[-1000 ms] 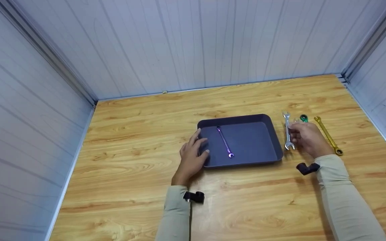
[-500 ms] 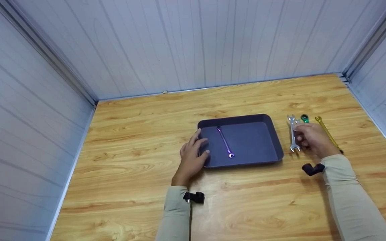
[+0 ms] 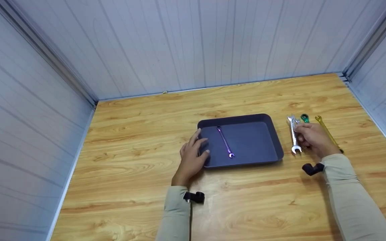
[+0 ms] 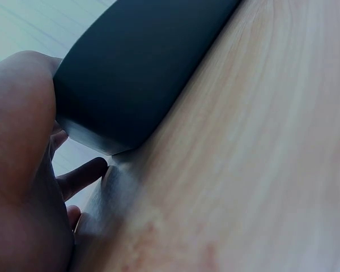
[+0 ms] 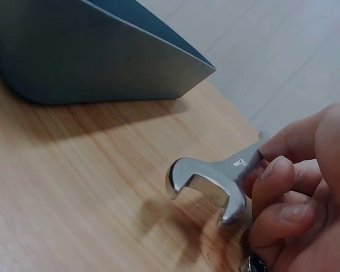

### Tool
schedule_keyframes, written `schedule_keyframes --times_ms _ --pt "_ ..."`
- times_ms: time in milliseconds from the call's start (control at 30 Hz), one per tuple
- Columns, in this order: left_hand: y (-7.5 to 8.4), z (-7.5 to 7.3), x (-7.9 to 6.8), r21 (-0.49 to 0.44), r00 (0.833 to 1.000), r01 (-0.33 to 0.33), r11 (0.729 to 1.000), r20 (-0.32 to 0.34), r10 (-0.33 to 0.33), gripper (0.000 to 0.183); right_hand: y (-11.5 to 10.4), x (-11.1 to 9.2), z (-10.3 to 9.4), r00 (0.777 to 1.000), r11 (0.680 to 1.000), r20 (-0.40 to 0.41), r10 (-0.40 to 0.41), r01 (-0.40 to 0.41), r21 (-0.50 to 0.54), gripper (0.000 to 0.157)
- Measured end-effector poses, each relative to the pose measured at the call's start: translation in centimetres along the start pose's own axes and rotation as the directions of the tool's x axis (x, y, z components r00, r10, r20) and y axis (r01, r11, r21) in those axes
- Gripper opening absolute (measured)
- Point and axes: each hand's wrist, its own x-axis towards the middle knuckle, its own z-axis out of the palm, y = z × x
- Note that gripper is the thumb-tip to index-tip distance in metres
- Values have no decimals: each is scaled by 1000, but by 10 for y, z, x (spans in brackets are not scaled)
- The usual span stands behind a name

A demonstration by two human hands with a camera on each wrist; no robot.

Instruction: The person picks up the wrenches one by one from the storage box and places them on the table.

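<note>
My right hand (image 3: 315, 139) pinches a silver double open-end wrench (image 3: 293, 134) just right of the tray. In the right wrist view, one open jaw of that wrench (image 5: 207, 175) stands above the table, its shadow below. My left hand (image 3: 191, 157) holds the left rim of a dark shallow tray (image 3: 246, 164), with the thumb over the wall; the left wrist view shows other fingers (image 4: 85, 177) outside it. A purple wrench (image 3: 225, 142) lies inside the tray. Close by my right hand are another silver wrench (image 3: 297, 121) and a green wrench (image 3: 304, 117), both mostly hidden.
A gold wrench (image 3: 327, 132) lies farthest right, its lower end partly covered by the right wrist. The wood-grain table (image 3: 129, 160) is bounded by pale panel walls (image 3: 186, 43) behind and at both sides.
My right hand has carried the silver wrench a little to the right, away from the tray, and its near end now tips slightly. The left hand and tray have stayed put.
</note>
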Motion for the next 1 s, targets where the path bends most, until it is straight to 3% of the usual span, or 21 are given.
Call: schedule_keyframes --times_ms 600,833,1000 --pt "0 1 0 6 1000 4 1000 -1 -4 45 4 2 -2 1000 999 12 -8 8 31 17" --pt "1 0 0 4 1000 10 1000 3 -10 45 -1 3 -7 1000 994 29 11 -8 -105 39" --pt "1 0 0 21 1000 14 1000 5 -14 45 -3 5 -12 1000 985 19 21 -18 -169 38"
